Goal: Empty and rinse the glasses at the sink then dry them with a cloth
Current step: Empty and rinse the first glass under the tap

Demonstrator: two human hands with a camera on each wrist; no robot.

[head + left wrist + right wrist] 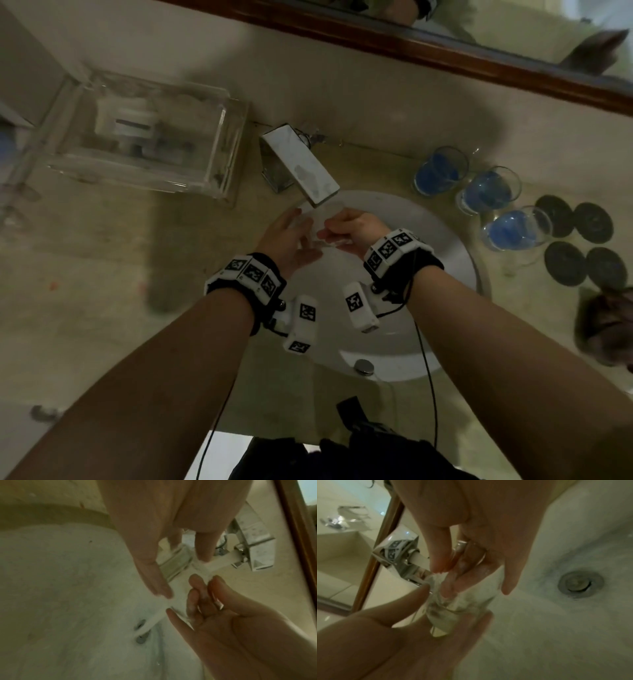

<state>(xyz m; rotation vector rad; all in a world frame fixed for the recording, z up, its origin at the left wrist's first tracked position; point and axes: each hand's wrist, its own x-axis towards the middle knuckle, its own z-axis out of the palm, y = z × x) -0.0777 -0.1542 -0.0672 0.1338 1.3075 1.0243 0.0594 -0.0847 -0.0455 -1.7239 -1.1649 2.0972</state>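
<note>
A clear empty glass point(318, 224) is held tilted under the faucet spout point(310, 176), over the white sink point(448, 260). My left hand point(296, 234) cups its base from the left, thumb and fingers curled round it. My right hand point(337, 229) pinches the rim, with fingers inside the glass point(457, 604) and the thumb outside. In the left wrist view water runs from the glass point(175, 562) down toward the drain point(140, 639). Three glasses with blue liquid point(440, 171) point(488, 190) point(517, 228) stand on the counter to the right of the sink.
Several dark round coasters point(565, 263) lie right of the blue glasses. A brown cloth point(606, 329) lies at the right edge. A clear acrylic tray point(147, 133) sits back left. A wood-framed mirror point(411, 44) runs along the back. The drain plug point(580, 584) is in the basin.
</note>
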